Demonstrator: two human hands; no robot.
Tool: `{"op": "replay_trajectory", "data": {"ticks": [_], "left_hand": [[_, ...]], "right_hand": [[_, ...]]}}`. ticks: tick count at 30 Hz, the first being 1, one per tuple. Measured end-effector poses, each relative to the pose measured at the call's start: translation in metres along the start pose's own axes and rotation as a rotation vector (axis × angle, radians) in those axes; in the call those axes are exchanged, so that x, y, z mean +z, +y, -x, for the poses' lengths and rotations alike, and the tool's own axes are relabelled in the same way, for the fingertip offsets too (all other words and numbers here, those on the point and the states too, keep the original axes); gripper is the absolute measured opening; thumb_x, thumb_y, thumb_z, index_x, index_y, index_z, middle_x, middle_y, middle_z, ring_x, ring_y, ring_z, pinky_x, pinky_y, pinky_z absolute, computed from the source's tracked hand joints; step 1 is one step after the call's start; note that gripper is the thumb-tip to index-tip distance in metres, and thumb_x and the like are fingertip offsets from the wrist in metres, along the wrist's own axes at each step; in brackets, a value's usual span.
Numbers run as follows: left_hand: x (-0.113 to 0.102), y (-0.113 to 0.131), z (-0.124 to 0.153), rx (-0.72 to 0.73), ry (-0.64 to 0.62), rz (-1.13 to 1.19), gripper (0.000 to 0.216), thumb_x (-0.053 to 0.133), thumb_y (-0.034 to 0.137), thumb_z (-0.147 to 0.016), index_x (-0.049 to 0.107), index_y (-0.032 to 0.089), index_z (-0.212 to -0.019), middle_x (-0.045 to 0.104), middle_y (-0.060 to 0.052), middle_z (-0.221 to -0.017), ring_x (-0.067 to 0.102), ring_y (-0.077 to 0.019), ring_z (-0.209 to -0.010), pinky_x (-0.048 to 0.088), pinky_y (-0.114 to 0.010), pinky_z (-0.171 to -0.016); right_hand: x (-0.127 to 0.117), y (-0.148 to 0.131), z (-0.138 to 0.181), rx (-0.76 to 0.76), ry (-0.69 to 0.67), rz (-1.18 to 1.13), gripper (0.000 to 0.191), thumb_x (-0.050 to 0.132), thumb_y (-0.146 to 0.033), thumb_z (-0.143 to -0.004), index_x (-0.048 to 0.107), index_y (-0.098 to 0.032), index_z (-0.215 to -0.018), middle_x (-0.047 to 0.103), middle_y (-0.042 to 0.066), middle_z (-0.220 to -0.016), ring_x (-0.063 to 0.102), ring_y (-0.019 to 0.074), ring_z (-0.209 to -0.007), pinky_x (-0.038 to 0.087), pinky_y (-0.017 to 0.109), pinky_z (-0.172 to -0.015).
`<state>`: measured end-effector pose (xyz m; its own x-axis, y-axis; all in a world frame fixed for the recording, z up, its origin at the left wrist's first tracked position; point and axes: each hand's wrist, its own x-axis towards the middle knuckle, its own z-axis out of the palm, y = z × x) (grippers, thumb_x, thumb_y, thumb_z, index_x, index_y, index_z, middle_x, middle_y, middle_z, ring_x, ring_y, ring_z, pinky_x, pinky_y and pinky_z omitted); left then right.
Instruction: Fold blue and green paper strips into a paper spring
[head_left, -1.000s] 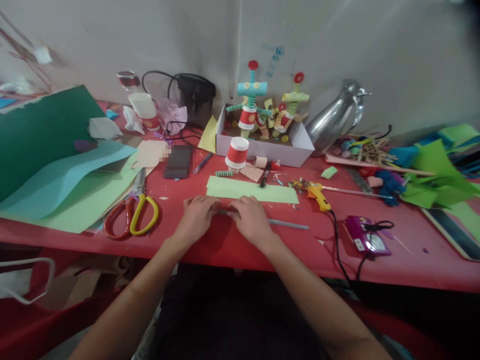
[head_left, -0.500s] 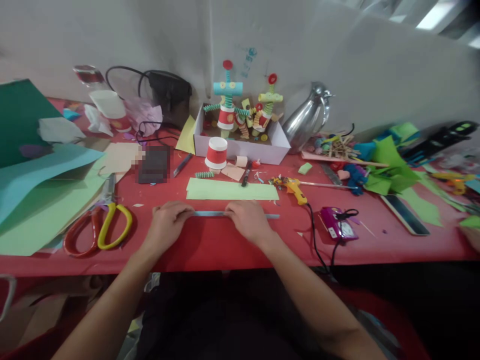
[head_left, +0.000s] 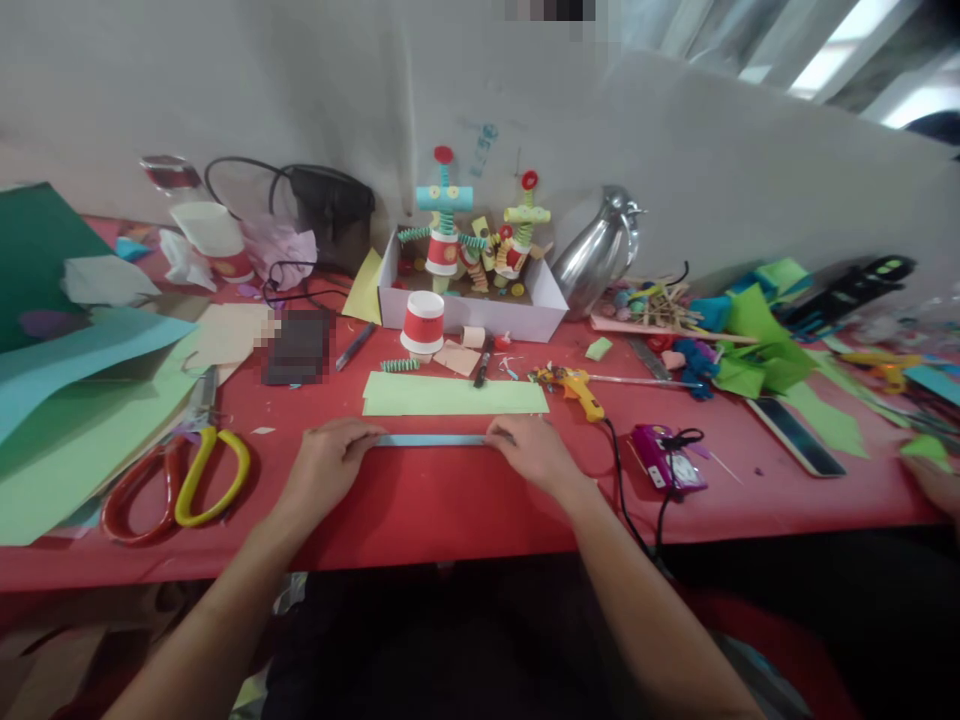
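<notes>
A narrow light-blue paper strip (head_left: 431,440) lies straight across the red table in front of me. My left hand (head_left: 330,458) pinches its left end. Near the strip's right end, the fingers of my right hand (head_left: 534,452) are closed on it. Just beyond the strip are flat pale-green paper pieces (head_left: 456,395), with a dark pen (head_left: 484,362) touching their far edge. A coiled green paper spring (head_left: 400,366) and an upside-down red and white paper cup (head_left: 423,322) sit behind them.
Large scissors (head_left: 180,480) and coloured paper sheets (head_left: 90,420) lie at left. A white box (head_left: 480,318) with paper-cup figures stands at the back beside a metal jug (head_left: 596,255). To the right are a yellow glue gun (head_left: 581,392), a purple device (head_left: 664,462), a phone (head_left: 796,436) and another person's hand (head_left: 930,480).
My right hand has slid right along the blue strip, so a longer stretch shows between my hands. The left hand keeps its hold. The view has tilted slightly.
</notes>
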<state>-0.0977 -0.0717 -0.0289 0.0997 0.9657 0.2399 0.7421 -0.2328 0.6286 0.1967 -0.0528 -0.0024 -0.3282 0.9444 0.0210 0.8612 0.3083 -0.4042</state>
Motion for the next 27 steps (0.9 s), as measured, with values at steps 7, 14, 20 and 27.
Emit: {"op": "replay_trajectory", "data": {"ticks": [7, 14, 20, 27], "left_hand": [[0.002, 0.003, -0.015, 0.070, 0.148, -0.263, 0.028, 0.051, 0.032, -0.088, 0.071, 0.025, -0.106, 0.069, -0.008, -0.115, 0.061, -0.0278, -0.108, 0.047, -0.046, -0.091], [0.037, 0.044, 0.020, 0.440, -0.105, -0.408, 0.056, 0.044, 0.052, -0.092, 0.049, 0.020, -0.138, 0.049, -0.008, -0.144, 0.041, -0.0263, -0.136, 0.033, -0.047, -0.112], [0.052, 0.052, 0.032, 0.387, -0.104, -0.463, 0.057, 0.038, 0.051, -0.094, 0.045, 0.018, -0.140, 0.046, -0.008, -0.146, 0.040, -0.0248, -0.137, 0.029, -0.045, -0.115], [0.049, 0.054, 0.016, 0.364, -0.084, -0.439, 0.056, 0.042, 0.050, -0.094, 0.045, 0.019, -0.140, 0.047, -0.008, -0.146, 0.041, -0.0252, -0.136, 0.030, -0.045, -0.114]], "right_hand": [[0.000, 0.011, -0.008, 0.003, 0.256, 0.216, 0.016, 0.054, -0.023, -0.091, 0.067, -0.017, -0.097, 0.067, 0.008, -0.100, 0.054, 0.0219, -0.100, 0.038, 0.034, -0.090], [0.000, -0.011, -0.034, -0.060, 0.040, 0.507, 0.024, 0.045, -0.012, -0.089, 0.069, -0.013, -0.091, 0.070, 0.013, -0.093, 0.063, 0.0232, -0.092, 0.044, 0.032, -0.080], [-0.003, -0.014, -0.051, -0.140, -0.104, 0.643, 0.027, 0.045, -0.002, -0.082, 0.069, -0.011, -0.089, 0.070, 0.016, -0.089, 0.067, 0.0247, -0.085, 0.044, 0.030, -0.068], [-0.009, -0.014, -0.043, -0.140, 0.389, 0.486, 0.015, 0.049, -0.019, -0.087, 0.063, -0.016, -0.086, 0.067, 0.009, -0.084, 0.060, 0.0207, -0.080, 0.039, 0.029, -0.069]]}}
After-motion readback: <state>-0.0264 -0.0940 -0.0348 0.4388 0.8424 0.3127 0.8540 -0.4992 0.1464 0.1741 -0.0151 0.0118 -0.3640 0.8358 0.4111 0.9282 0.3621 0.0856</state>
